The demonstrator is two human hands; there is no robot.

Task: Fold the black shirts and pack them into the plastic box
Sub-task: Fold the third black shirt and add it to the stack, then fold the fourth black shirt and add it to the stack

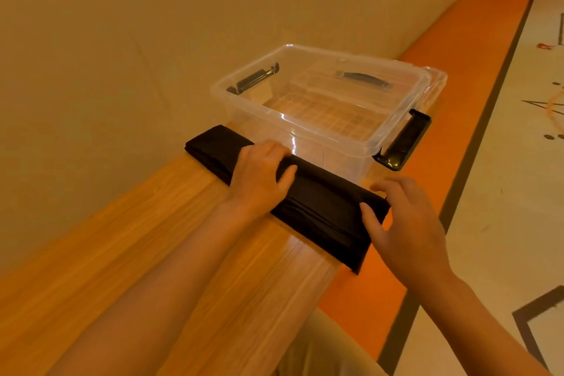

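A black shirt (317,201), folded into a long narrow strip, lies across the wooden bench (146,241) just in front of the clear plastic box (323,107). My left hand (259,177) rests on the strip's middle, fingers curled over its far edge and thumb on top. My right hand (403,229) holds the strip's right end, thumb on the cloth and fingers curled round the end that overhangs the bench edge. The box stands open with black latch handles; its inside looks empty and its lid lies beneath it.
A padded beige wall (122,40) runs along the bench's left side. To the right the bench edge drops to an orange strip (457,49) and a pale patterned floor (518,192).
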